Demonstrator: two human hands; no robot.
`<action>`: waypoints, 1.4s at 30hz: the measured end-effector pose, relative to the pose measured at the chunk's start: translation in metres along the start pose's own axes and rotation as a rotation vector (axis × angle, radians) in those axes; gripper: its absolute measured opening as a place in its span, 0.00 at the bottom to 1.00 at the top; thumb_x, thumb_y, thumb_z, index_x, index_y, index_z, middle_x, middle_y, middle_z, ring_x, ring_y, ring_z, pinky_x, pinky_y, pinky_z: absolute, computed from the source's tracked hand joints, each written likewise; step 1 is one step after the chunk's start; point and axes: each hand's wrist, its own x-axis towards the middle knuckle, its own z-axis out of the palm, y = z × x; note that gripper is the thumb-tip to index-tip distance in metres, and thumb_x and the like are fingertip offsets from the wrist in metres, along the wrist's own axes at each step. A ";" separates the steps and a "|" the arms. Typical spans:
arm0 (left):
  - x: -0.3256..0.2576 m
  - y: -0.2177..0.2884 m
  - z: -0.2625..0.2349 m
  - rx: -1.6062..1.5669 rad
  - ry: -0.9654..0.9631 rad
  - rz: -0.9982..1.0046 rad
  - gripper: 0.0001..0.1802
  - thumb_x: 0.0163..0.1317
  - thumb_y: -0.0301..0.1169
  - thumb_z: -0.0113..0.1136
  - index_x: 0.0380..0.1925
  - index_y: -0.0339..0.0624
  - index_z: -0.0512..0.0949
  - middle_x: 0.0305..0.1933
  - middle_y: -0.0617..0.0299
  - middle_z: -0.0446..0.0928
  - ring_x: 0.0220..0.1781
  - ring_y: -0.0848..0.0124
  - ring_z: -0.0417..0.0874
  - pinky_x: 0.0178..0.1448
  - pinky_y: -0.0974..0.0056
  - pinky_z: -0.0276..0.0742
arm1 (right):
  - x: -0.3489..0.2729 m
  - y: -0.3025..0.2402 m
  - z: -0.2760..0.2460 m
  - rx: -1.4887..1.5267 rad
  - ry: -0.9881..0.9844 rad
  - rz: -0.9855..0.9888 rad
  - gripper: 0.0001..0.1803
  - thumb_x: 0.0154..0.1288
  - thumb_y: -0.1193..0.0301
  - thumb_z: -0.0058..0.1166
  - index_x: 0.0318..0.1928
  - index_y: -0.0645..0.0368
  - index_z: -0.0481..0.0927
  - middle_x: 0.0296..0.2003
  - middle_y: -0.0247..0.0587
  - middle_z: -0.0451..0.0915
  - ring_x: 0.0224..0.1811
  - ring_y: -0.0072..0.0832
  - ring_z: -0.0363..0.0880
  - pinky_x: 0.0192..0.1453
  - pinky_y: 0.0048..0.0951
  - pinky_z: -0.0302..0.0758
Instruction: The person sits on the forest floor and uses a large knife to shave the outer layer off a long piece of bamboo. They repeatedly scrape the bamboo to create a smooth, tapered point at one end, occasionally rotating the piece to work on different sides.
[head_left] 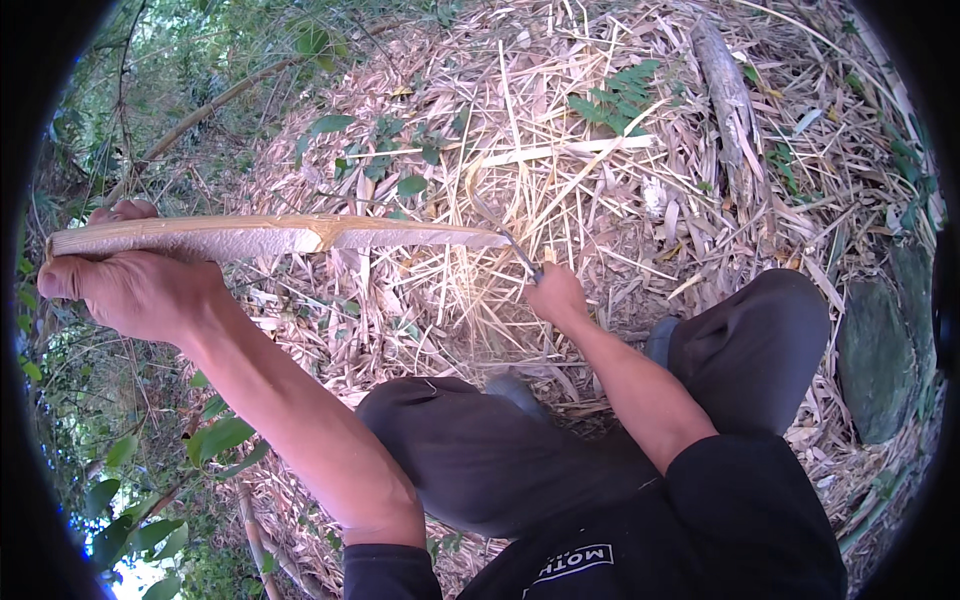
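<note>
A long split length of bamboo (pixel 250 240) stretches across the left half of the view, with a pale inner face and a raised node along it. Its far-left end is in my left hand (pixel 150 290), fingers wrapped round it and the thumb near the tip. My right hand (pixel 558 296) is closed round the handle of a knife (pixel 522 255). The thin blade points up and left and meets the bamboo's right end, where the two overlap. Most of the knife's handle is hidden in my fist.
Pale bamboo shavings (pixel 570 150) and dry leaves litter the ground ahead. A weathered log (pixel 728 100) lies at the far right, with a green fern (pixel 618 98) beside it. My bent knees (pixel 755 340) are below; a flat greenish stone (pixel 876 360) is to the right.
</note>
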 end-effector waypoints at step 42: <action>-0.013 0.028 0.001 -0.237 0.010 -0.220 0.29 0.79 0.45 0.23 0.52 0.34 0.71 0.28 0.58 0.69 0.30 0.69 0.70 0.43 0.63 0.72 | -0.128 -0.145 -0.084 0.275 0.041 -0.505 0.13 0.57 0.66 0.59 0.37 0.64 0.79 0.28 0.52 0.84 0.29 0.46 0.85 0.39 0.45 0.82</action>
